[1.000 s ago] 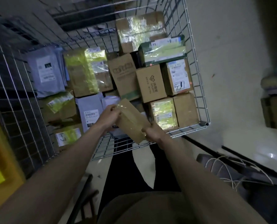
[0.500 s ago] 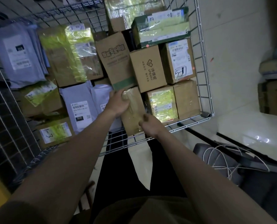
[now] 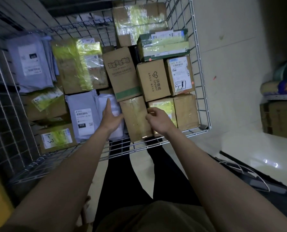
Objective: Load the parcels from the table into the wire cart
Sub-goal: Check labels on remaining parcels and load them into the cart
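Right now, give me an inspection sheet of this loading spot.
Surface: white wire cart, seen from above; table not in view.
Job's things: taped brown cardboard parcel stands at the cart's near edge among packed boxes; SPENNY-printed brown box behind it.
Clutter: grey plastic mailer bags left of the parcel; yellow-taped cartons further back.
Hands: left hand open, fingers straight over a pale mailer; right hand loosely curled beside the parcel, holding nothing.
Cables: white cord on a dark object, lower right.
Surroundings: pale tiled floor; stacked goods far right.
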